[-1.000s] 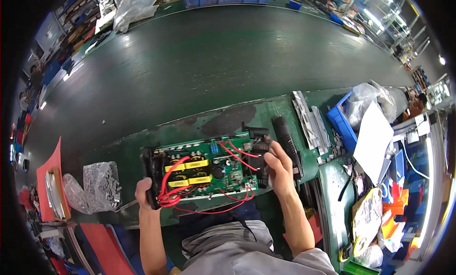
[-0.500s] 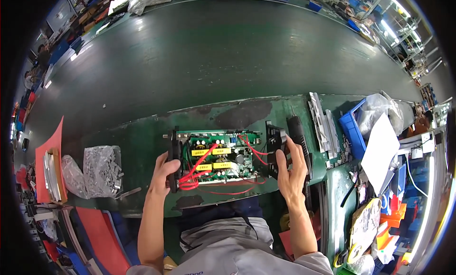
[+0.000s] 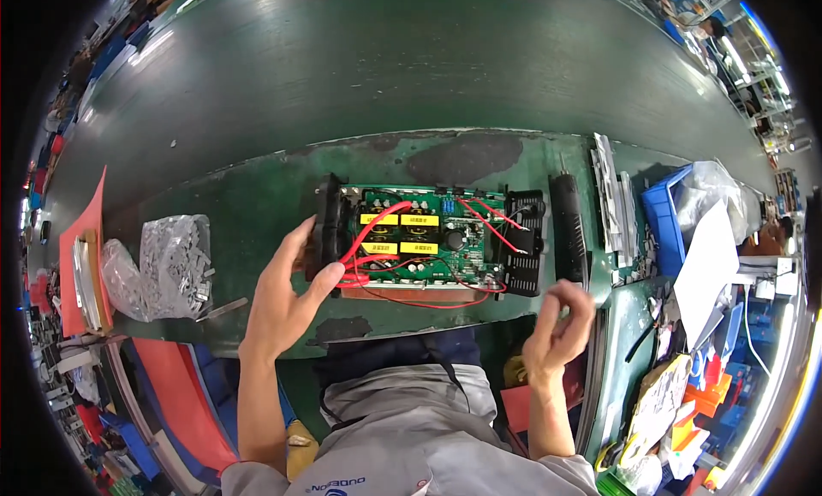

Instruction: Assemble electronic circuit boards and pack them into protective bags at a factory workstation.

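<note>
An electronic unit with a green circuit board (image 3: 479, 265) lies on the bench in front of me. Yellow-labelled transformers (image 3: 419, 220) and thick red wires (image 3: 374, 231) sit on it. My left hand (image 3: 289, 301) grips the black end panel (image 3: 330, 226) at its left, thumb in front and the fingers partly hidden behind. At the unit's right end stands a black slotted end panel (image 3: 525, 269), with loose red leads reaching over it. My right hand (image 3: 558, 329) is off the unit, its fingers loosely bent, no object visible in them. Just beyond it lies a black electric screwdriver (image 3: 568, 226).
Left on the bench are a clear bag of small metal parts (image 3: 175, 265) and a thin metal strip (image 3: 223, 309). On the right are stacked metal bars (image 3: 612, 205), a blue bin (image 3: 664, 209) and a white sheet (image 3: 706, 248). A dark green belt-like surface (image 3: 385, 77) runs beyond.
My right hand has let go of the right end panel and drawn back toward me. That panel now sits against the board's end. My left hand still holds the left panel.
</note>
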`<state>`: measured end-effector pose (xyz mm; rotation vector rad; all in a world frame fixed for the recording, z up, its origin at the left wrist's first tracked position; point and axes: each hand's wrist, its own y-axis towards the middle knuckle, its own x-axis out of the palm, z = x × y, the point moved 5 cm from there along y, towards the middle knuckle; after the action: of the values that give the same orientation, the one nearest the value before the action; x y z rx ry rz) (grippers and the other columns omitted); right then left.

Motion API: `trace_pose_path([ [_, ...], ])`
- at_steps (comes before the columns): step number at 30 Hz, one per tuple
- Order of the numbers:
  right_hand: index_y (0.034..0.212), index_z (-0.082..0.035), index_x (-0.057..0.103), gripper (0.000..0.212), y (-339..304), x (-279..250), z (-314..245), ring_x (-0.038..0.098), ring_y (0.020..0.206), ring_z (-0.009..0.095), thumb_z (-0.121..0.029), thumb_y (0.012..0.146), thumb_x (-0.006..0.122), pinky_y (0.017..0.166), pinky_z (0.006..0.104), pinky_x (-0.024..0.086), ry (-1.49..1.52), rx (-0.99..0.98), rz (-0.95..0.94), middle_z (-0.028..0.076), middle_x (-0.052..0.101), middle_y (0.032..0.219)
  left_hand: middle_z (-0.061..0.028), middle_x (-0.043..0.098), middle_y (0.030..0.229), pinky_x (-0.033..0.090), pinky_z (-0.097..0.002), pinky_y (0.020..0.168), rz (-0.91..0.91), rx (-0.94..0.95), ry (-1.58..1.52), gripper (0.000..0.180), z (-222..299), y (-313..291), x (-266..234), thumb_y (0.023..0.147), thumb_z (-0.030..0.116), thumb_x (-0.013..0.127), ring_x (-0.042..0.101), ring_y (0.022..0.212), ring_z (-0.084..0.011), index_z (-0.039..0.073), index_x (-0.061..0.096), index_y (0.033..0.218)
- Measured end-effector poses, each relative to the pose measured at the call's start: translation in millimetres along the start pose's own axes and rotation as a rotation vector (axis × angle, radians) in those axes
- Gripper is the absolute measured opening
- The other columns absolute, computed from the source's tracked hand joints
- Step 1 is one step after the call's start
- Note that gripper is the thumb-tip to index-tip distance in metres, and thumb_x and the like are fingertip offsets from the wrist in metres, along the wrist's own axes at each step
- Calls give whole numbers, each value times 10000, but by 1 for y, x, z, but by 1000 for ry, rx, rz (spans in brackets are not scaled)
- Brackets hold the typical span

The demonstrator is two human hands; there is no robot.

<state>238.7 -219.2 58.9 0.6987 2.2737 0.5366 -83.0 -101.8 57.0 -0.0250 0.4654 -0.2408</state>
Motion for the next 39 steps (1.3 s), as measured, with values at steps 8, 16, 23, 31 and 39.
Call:
trace_pose_path([
  [8,1061,-10,603,125,-22,13,15,498,738,133,1,938,621,628,264,397,-1,186,-27,56,559,890,-128,656,1192,494,-326,927,30,-21,13,619,0,1,15,961,260,681,645,1024,-182,-4,424,1458],
  [16,1022,2,606,138,-25,17,5,512,669,160,52,894,624,567,288,405,40,49,-62,85,588,848,-128,640,1225,486,-316,935,77,-17,38,600,-3,-3,15,982,275,653,627,1030,-169,-7,422,1459],
  [23,1025,-13,615,340,-36,35,-11,598,609,234,129,729,706,561,334,463,119,-142,-162,82,648,767,-151,636,1260,474,-334,966,77,-25,34,560,-10,-6,11,1003,300,618,633,1083,-210,-8,457,1443],
  [31,1026,-12,613,312,-47,34,-2,584,592,221,102,755,719,544,330,462,104,-75,-185,91,654,788,-163,639,1263,475,-337,962,89,36,149,538,-11,-16,9,1009,293,609,635,1078,-234,-10,471,1432],
  [39,1103,24,561,178,-37,10,28,483,645,112,57,929,548,595,238,406,99,105,120,61,569,797,-138,624,1220,467,-328,952,102,-40,122,502,0,-12,5,1002,253,616,614,1070,-214,-15,487,1406],
])
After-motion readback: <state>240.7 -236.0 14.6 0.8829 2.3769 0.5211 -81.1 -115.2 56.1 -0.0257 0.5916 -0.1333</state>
